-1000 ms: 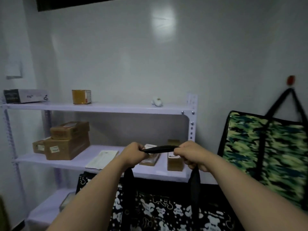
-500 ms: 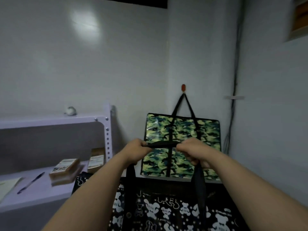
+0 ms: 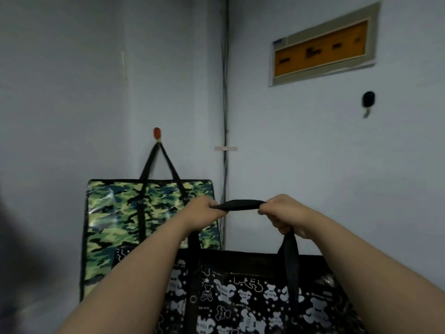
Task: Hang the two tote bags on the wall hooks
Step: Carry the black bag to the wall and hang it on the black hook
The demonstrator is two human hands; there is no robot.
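You held the black tote bag with white bear print (image 3: 240, 297) at low centre of frame. Its black webbing handle (image 3: 237, 204) was stretched level between your fists, left hand (image 3: 204, 210) and right hand (image 3: 281, 213) each curled tight round an end. The strap's long axis ran left to right. The free black wall hook (image 3: 368, 100) sat upper right, well above and right of the strap, so your right hand was nearer. The green camouflage tote bag (image 3: 134, 213) already hung from the red wall hook (image 3: 157, 133), left of centre. Likely next: lift, carry right, drop the span over the hook.
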